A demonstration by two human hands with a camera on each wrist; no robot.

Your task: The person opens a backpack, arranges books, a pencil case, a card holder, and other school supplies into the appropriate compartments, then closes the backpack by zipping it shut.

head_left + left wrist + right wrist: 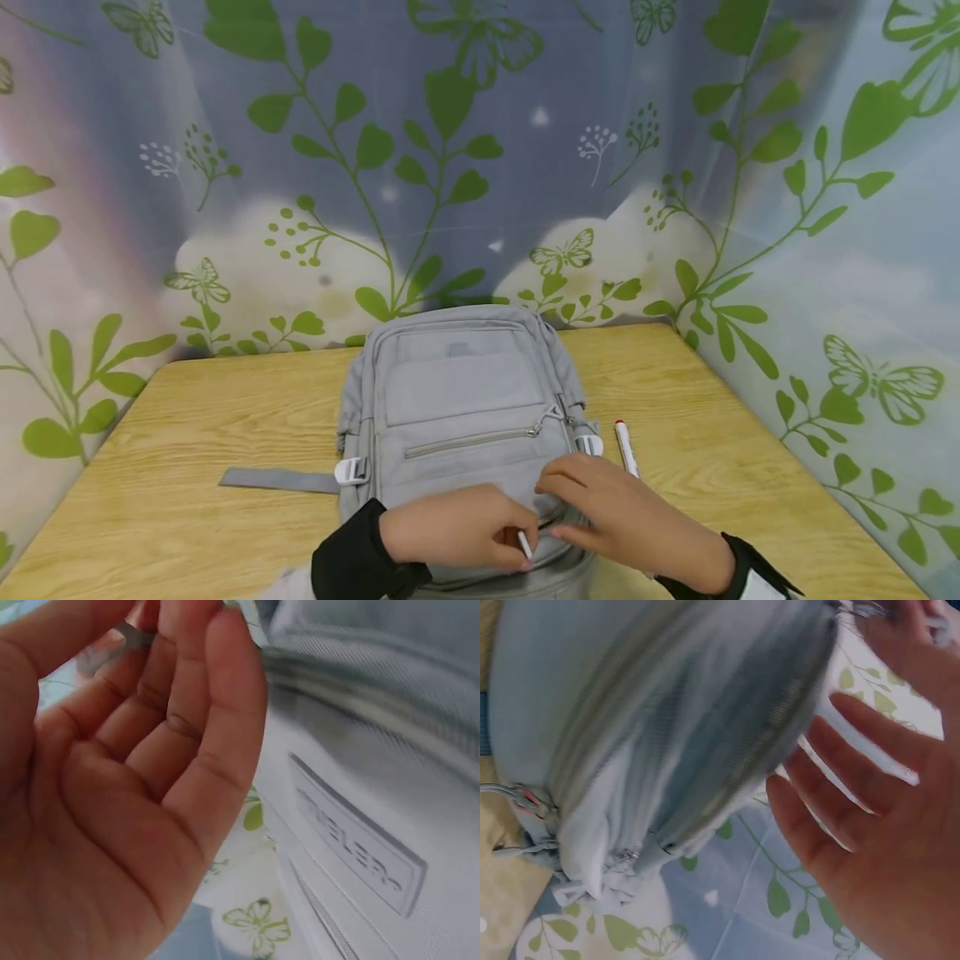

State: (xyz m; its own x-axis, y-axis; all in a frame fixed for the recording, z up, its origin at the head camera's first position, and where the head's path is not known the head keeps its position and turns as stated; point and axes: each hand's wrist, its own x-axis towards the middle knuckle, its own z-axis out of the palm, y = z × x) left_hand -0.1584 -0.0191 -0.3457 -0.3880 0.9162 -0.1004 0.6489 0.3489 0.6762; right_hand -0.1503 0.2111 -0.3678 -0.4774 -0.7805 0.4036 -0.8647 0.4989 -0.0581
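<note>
A light grey backpack (463,383) lies on the table with its front facing up. My left hand (461,525) pinches a pale zipper pull (525,545) at the lower front pocket; the left wrist view shows the grey pull (124,646) between thumb and fingers. Close by on the right, my right hand (626,517) hovers over the same pocket, fingers spread and fingertips right at the fabric. Seen from the right wrist, the pocket's zipper edge (769,739) gapes. A raised logo patch (360,836) shows on the bag's front.
A white marker (627,450) with a red end lies right of the bag, partly behind my right hand. Leftward over the wooden table (225,400) stretches a grey strap (279,479) from a white buckle (351,471). Leaf-printed curtains (480,192) surround the table.
</note>
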